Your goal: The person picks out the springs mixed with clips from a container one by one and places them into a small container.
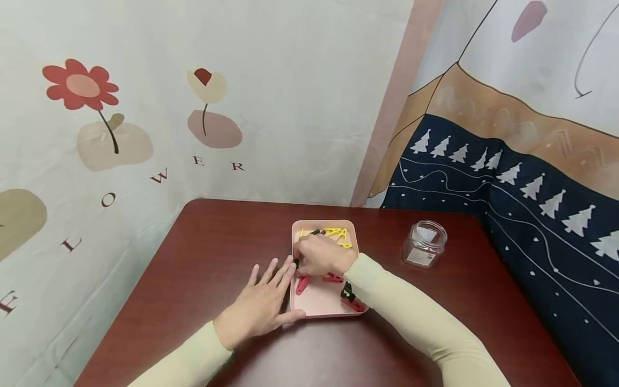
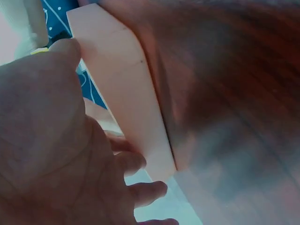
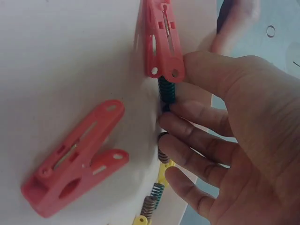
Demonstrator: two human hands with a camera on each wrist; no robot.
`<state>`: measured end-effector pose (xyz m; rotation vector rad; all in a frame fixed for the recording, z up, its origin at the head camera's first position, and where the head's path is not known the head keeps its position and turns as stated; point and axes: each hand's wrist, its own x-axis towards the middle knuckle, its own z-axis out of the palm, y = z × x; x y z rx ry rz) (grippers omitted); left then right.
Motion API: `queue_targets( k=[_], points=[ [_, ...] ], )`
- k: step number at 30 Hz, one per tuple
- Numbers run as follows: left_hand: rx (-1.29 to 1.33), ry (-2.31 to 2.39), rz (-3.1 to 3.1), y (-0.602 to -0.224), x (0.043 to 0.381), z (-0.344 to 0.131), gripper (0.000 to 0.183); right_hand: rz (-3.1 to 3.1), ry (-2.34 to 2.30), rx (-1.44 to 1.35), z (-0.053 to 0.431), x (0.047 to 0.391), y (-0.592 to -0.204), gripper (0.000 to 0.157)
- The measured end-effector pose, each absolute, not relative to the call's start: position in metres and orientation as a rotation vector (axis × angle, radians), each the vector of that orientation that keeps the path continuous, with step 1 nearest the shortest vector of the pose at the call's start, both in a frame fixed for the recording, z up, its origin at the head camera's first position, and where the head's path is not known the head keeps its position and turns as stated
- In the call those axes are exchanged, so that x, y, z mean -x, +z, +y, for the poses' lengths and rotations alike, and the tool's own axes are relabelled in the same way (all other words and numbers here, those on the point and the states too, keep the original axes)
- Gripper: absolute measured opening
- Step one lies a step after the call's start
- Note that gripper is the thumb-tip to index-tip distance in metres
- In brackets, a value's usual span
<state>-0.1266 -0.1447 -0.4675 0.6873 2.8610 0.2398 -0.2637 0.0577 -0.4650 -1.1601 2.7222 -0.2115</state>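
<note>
1. Left hand: fingers straight, apart, against the pink rectangular plastic tray.
2. Right hand: fingers bent inside it; whether clamped, one cannot tell.
3. A green coil spring lies at the right fingertips; crowding could flick it away.
4. Counted: at least four coil springs, three red plastic pegs, one clear glass jar beyond the right fingers.

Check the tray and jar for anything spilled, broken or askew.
Nothing stands out: the pink tray sits flat, the glass jar stands upright, and the red clips show no visible damage. Nothing appears spilled.
</note>
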Motion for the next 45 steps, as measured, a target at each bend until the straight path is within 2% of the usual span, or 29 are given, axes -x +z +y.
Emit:
queue_targets(
  k=[17, 36, 45],
  points=[
    [-0.636, 0.269, 2.822, -0.461, 0.125, -0.141, 0.114, 2.764, -0.302, 1.108, 0.058, 0.258, -0.47, 0.019],
    [-0.634, 0.272, 2.818, -0.461, 0.127, -0.141, 0.111, 2.872, -0.388, 1.015, 0.078, 0.246, -0.444, 0.033],
    [-0.679, 0.272, 2.822, -0.463, 0.128, -0.142, 0.111, 2.933, -0.459, 1.045, 0.103, 0.244, -0.444, 0.029]
  ],
)
